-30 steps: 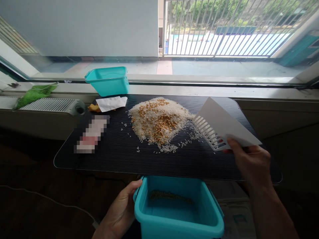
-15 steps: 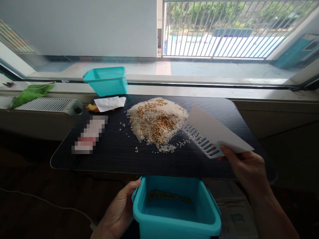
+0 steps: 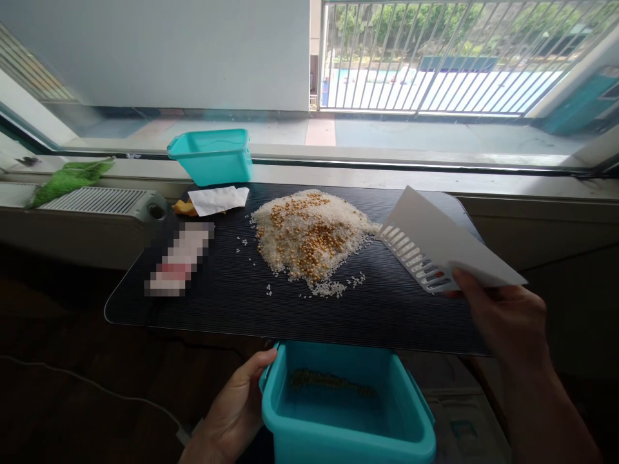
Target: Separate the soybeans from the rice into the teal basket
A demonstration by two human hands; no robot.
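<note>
My left hand (image 3: pixel 236 399) grips the left rim of a turquoise plastic bin (image 3: pixel 351 444), thumb over the edge. Small greenish grains (image 3: pixel 333 381) lie along the bin's far inner side. In my right hand (image 3: pixel 510 316) is a white plastic scraper (image 3: pixel 447 238) with a row of slots, held tilted over the right of the table. Its slotted edge is by a mound of white rice (image 3: pixel 309 238) mixed with yellow beans (image 3: pixel 316 248). A thin tongue of rice reaches from the mound toward the scraper's left corner.
The dark tabletop (image 3: pixel 242 309) ends just behind the bin. A second turquoise bin (image 3: pixel 215 161) and white paper (image 3: pixel 217 201) are at the back left. A pixelated packet-like item (image 3: pixel 181 261) lies on the left. A green cloth (image 3: pixel 72 180) rests on the radiator (image 3: pixel 104 205).
My right hand and the scraper have moved right and slightly away from the mound, where a tongue of rice now shows. My left hand keeps its grip on the bin.
</note>
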